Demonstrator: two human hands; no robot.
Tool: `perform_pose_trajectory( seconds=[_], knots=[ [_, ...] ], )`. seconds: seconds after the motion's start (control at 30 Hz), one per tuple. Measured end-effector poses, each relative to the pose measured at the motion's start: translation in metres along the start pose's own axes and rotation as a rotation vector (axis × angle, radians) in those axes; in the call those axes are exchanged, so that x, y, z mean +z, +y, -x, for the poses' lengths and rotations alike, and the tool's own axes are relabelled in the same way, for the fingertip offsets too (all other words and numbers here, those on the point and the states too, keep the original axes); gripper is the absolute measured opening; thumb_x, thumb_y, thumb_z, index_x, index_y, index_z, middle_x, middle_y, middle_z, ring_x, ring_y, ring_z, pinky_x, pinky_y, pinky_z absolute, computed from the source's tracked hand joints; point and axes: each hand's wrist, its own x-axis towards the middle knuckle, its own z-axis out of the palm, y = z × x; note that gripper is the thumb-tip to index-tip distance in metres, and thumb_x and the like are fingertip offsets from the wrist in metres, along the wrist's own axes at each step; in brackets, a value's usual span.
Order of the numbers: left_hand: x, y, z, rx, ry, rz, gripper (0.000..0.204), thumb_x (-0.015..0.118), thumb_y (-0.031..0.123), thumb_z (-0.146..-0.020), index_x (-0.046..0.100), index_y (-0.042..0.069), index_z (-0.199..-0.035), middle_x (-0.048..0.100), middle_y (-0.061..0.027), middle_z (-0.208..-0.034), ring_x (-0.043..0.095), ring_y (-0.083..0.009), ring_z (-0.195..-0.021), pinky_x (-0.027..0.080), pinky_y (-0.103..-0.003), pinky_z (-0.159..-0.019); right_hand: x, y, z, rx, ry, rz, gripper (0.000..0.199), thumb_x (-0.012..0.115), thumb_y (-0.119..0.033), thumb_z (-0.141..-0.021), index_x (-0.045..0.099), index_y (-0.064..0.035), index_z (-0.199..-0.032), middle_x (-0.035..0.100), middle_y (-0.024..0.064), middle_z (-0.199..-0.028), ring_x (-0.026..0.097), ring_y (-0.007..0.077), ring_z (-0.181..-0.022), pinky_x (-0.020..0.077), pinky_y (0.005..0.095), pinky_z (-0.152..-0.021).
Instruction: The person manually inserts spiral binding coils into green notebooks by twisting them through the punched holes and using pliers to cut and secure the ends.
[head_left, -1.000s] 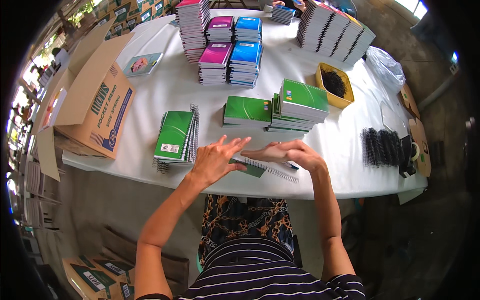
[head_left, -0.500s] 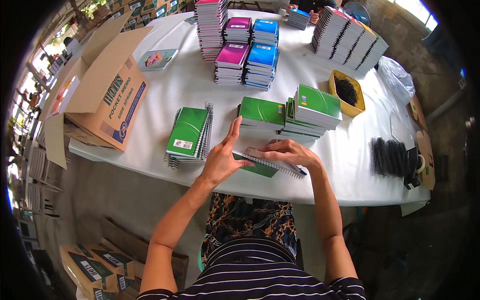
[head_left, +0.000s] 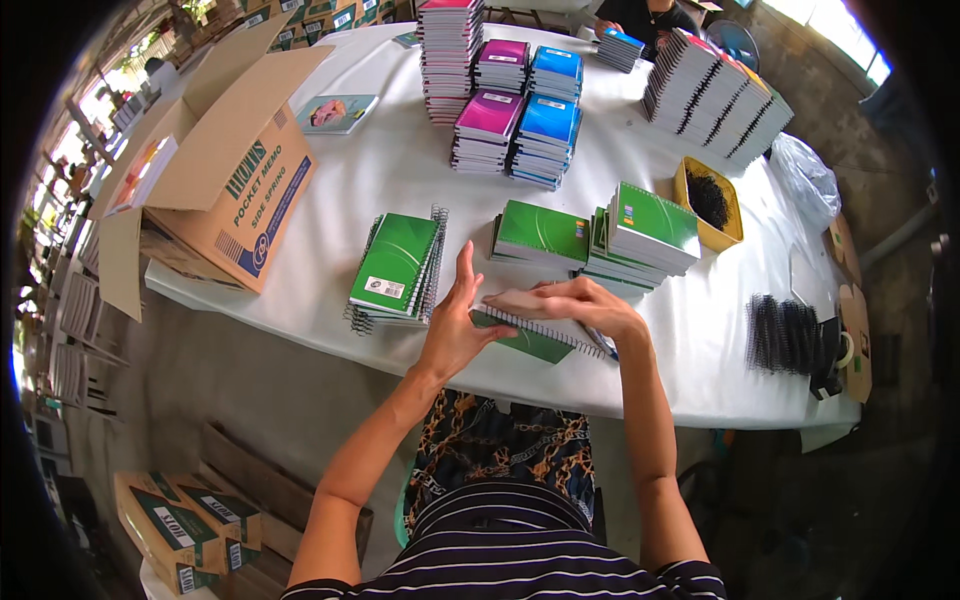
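A green spiral notebook point(head_left: 535, 342) lies near the front edge of the white table point(head_left: 380, 170). My left hand point(head_left: 455, 325) stands on edge against its left side, fingers straight and pointing up. My right hand point(head_left: 575, 303) lies across the top of the notebook along its wire spine, fingers pointing left. To the left sits a pile of green spiral notebooks point(head_left: 397, 268). Behind my hands are two more green stacks point(head_left: 545, 235) point(head_left: 650, 228).
An open cardboard box point(head_left: 225, 180) sits at the table's left end. Pink and blue notebook stacks point(head_left: 515, 120) stand at the back, with a slanted row of notebooks point(head_left: 715, 100) at back right. A yellow tray point(head_left: 690, 195) and black wire coils point(head_left: 785, 335) are on the right.
My left hand went from lying flat with spread fingers to standing upright against the notebook's left side. The right hand stays on the notebook. The view shifted a little.
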Motion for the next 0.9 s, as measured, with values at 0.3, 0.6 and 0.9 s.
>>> perform_pose_trajectory(
  seconds=[0.3, 0.6, 0.9],
  knots=[
    [-0.001, -0.031, 0.005, -0.13, -0.085, 0.28, 0.106, 0.085, 0.021, -0.071, 0.019, 0.006, -0.153, 0.03, -0.0136, -0.156, 0.036, -0.0253, -0.14, 0.04, -0.039, -0.112, -0.004, 0.005, 0.012, -0.079, 0.033, 0.146, 0.049, 0.062, -0.044, -0.092, 0.068, -0.0059, -0.122, 0.064, 0.0132, -0.109, 0.06, 0.0241, -0.1, 0.0462, 0.0356, -0.087],
    [-0.013, -0.033, 0.009, -0.158, -0.367, 0.409, 0.058, 0.069, 0.035, -0.089, 0.055, 0.005, -0.136, 0.054, -0.0101, -0.141, 0.047, -0.0206, -0.133, 0.034, -0.035, -0.113, -0.042, 0.083, 0.147, 0.286, 0.632, 1.069, 0.06, 0.084, -0.034, -0.068, 0.067, -0.0169, -0.123, 0.054, 0.0156, -0.132, 0.046, 0.0326, -0.124, 0.0252, 0.053, -0.107],
    [0.0, 0.014, 0.014, 0.223, 0.018, -0.458, 0.051, 0.063, 0.035, -0.092, 0.054, 0.016, -0.138, 0.06, -0.0039, -0.134, 0.061, -0.0277, -0.119, 0.053, -0.036, -0.093, 0.048, 0.087, 0.067, -0.097, 0.747, 1.024, 0.048, 0.064, -0.007, -0.085, 0.055, -0.0102, -0.132, 0.052, 0.0167, -0.116, 0.051, 0.0331, -0.11, 0.0395, 0.046, -0.097]
  ],
)
